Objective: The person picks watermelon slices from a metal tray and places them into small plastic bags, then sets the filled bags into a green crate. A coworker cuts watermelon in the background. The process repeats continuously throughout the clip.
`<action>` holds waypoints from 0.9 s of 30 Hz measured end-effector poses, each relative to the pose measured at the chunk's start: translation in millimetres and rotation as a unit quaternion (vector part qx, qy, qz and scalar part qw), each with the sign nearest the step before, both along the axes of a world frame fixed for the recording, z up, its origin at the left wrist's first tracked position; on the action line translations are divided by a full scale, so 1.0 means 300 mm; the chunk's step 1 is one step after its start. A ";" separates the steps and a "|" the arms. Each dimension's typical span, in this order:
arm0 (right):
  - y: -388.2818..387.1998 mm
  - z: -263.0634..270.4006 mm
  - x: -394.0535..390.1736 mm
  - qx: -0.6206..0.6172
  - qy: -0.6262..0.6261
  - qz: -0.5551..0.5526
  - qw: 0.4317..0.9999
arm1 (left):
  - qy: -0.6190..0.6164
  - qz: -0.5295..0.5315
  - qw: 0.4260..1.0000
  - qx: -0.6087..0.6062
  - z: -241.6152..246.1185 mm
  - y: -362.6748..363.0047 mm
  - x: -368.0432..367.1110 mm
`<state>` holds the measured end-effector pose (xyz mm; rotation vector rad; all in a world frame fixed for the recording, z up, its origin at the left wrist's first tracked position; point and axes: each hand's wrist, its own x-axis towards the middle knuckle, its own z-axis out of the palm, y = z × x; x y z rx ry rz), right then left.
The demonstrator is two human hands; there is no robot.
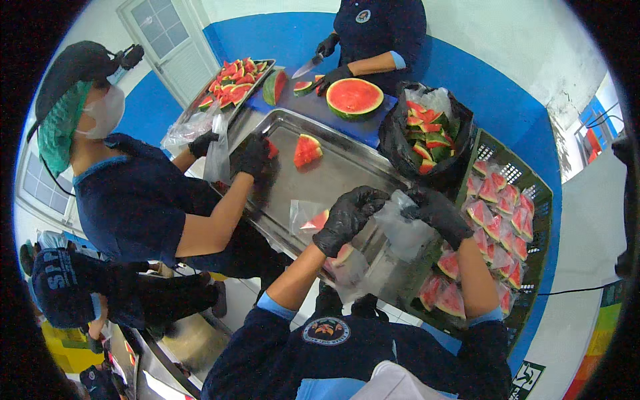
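Observation:
Both my hands wear black gloves and meet over the near right part of a metal tray point(280, 165). Between them hangs a clear plastic bag point(404, 232), crumpled at its top; I cannot make out any fruit in it. My left hand point(352, 217) pinches the bag's left side. My right hand point(437, 212) grips its upper right edge. Below my left wrist lies a bagged watermelon wedge point(342, 257). Another wedge in a bag point(314, 221) rests left of that wrist, and a bare watermelon wedge point(307, 151) sits farther up the tray.
A crate point(542, 215) of bagged wedges stands at my right. Beyond the tray are a black bag point(392, 135) of watermelon pieces, a halved watermelon point(354, 97) and a co-worker with a knife point(308, 66). Another co-worker on the left holds plastic bags point(217, 152) near a heaped tray point(267, 67).

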<state>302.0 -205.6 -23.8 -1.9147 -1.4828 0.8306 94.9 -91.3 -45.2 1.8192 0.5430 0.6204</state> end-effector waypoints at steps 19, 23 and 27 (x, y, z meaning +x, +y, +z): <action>0.094 -0.057 -0.086 0.097 -0.002 -0.209 0.973 | 0.466 0.116 0.843 0.241 -0.376 0.987 0.100; 0.104 -0.049 -0.097 0.120 0.000 -0.211 0.970 | 0.289 0.211 0.878 0.317 -0.285 0.881 0.045; 0.105 -0.027 -0.115 0.115 -0.014 -0.204 0.972 | 0.039 0.205 0.978 0.032 -0.044 0.702 -0.007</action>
